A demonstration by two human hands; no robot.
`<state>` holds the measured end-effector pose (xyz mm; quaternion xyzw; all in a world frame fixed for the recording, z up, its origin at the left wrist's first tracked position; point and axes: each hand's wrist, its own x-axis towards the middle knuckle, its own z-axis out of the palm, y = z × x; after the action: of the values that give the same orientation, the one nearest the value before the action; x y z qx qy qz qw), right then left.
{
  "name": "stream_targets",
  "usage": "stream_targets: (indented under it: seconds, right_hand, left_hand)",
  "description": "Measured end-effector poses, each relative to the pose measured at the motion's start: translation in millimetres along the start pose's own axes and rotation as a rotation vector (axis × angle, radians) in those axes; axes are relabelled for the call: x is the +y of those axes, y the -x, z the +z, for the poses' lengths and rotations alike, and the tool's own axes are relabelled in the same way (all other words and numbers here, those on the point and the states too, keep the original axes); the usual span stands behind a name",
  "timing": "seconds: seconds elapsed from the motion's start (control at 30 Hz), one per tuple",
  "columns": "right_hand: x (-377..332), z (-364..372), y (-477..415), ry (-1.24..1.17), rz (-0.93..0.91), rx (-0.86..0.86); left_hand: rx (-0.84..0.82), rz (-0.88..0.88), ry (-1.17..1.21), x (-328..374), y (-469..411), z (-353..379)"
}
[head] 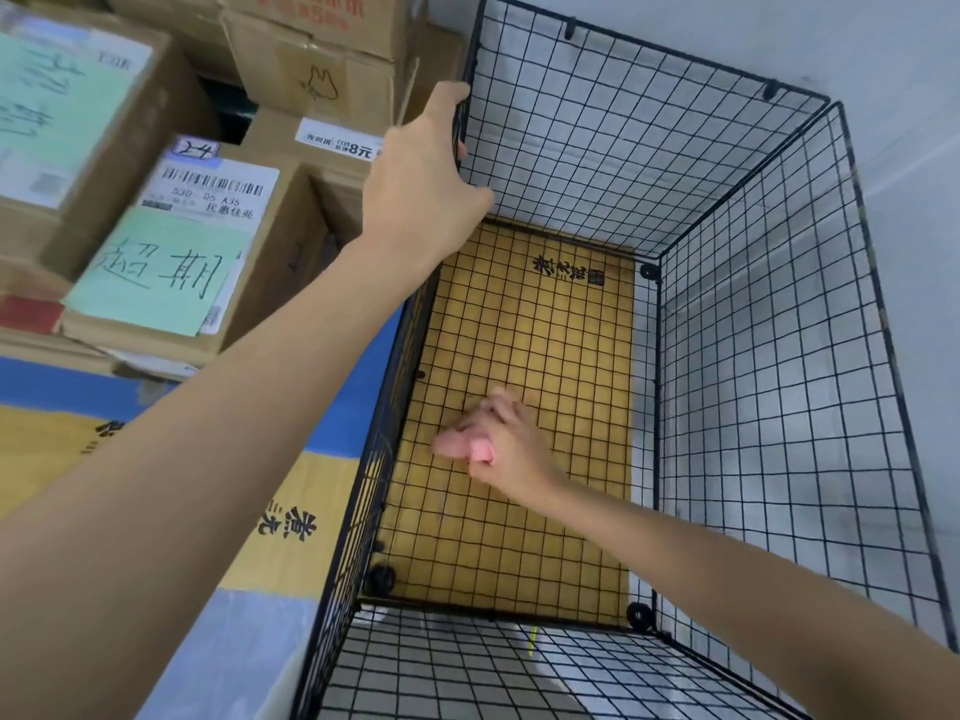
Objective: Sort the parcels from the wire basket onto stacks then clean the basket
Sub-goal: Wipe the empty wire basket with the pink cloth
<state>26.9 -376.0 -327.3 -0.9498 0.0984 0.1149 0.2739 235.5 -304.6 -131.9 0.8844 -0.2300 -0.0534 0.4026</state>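
Two bare hands are at work, one on the rim and one down inside. The fingers of the right hand [511, 444], at lower centre of the frame, are curled together and pinch one small soft pink lump [462, 446]. It is too blurred to tell whether it is cloth or sponge, and it sits low against the basket floor. The left hand [426, 174], at upper centre, grips the top edge of the left wall near its far corner, with the fingers hooked over the wire and the thumb lying lower along the mesh. Both hands are on the single black wire basket [779, 381], a tall open-topped box of thin square-grid mesh that fills the right half of the frame. No parcels lie in it. One flat yellow cardboard sheet [545, 330] with black printed characters lines its floor. Three round black connectors show at the bottom corners, the clearest at the near left [382, 579]. In the upper left of the frame stand at least four stacked brown cardboard boxes [311, 59], matt and taped. Two carry pale green paper sheets with handwriting; the nearer sheet [156, 278] lies below a white barcode label [213, 192]. At lower left, beside the basket, lies blue and yellow printed cardboard [156, 459].
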Motion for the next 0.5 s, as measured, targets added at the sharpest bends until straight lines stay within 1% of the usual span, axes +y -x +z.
stream_targets:
  seconds: [0.1,0.17,0.23,0.3,0.37,0.5]
  right_hand:
    - [-39.3,28.9,22.7,-0.096,-0.153,-0.241]
    - [-56.0,46.6,41.9,-0.117,-0.238,-0.390]
    - [-58.2,48.4,53.5,-0.098,-0.290,-0.503]
    - [-42.0,39.5,55.1,-0.038,-0.333,-0.577]
    - [-18.0,19.2,49.9,0.049,-0.347,-0.537]
    - [43.2,-35.0,27.7,0.151,-0.129,-0.281]
  left_hand:
    - [0.001,0.002,-0.001,-0.6,0.5,-0.2]
    - [-0.002,0.002,-0.003,-0.4,0.6,-0.1]
    - [0.000,0.004,-0.012,-0.8,0.2,-0.4]
    - [0.003,0.008,-0.018,-1.0,0.3,-0.8]
    - [0.004,0.015,-0.016,-1.4,0.8,-0.5]
    - [0.014,0.019,-0.021,-1.4,1.4,0.4]
